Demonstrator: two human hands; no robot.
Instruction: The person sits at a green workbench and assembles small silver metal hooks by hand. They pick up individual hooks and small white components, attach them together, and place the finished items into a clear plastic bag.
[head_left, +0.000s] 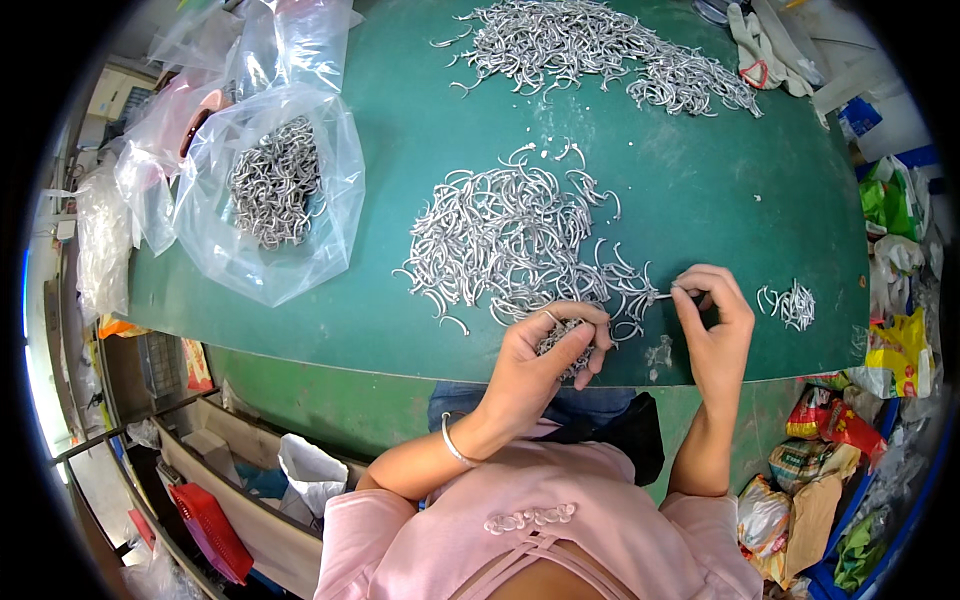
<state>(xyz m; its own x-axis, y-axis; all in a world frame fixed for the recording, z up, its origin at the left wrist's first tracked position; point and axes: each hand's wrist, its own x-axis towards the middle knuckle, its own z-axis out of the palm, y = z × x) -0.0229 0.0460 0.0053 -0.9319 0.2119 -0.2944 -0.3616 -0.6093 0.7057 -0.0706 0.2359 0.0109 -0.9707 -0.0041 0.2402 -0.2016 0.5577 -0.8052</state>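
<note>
My left hand (527,358) is closed around a clump of small curved grey metal pieces (556,338), at the near edge of the table. To its right, my right hand (722,325) pinches one thin curved metal piece (664,296) between thumb and fingertips. That piece is beside the right end of a wide loose pile of curved metal pieces (500,230), which spreads across the middle of the table. A much smaller heap of the same pieces (797,306) lies to the right of my right hand.
The green table (390,120) also bears a large far pile of curved pieces (580,45). At left stands an open clear plastic bag (335,215) with darker metal pieces inside. Gloves (765,50) lie at the far right. Below left is an open drawer (240,485); filled bags (800,480) crowd the lower right.
</note>
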